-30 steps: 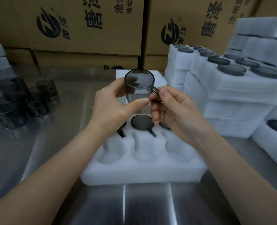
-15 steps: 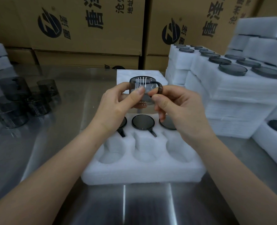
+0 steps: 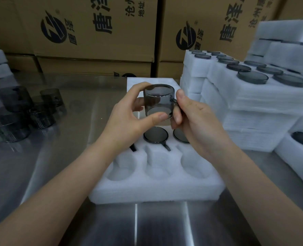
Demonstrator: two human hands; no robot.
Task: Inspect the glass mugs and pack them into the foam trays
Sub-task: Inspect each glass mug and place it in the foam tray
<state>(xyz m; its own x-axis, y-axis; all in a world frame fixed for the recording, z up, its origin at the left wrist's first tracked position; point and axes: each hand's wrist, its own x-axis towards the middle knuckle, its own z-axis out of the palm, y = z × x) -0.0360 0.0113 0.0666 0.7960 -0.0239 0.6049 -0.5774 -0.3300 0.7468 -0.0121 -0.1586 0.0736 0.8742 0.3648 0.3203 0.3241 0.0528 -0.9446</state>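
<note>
Mug [image 3: 158,101] of smoky glass hangs in the air above the far row of the foam tray [image 3: 157,192], clear of it. The left grip [image 3: 127,118] curls thumb and fingers round its body; the right grip [image 3: 197,119] pinches its handle. The tray lies on the steel desk [image 3: 58,174], with packed mugs [image 3: 155,134] in its far pockets and three near pockets unfilled. Loose mugs [image 3: 19,112] stand at left; filled tray stacks [image 3: 253,107] rise at right.
</note>
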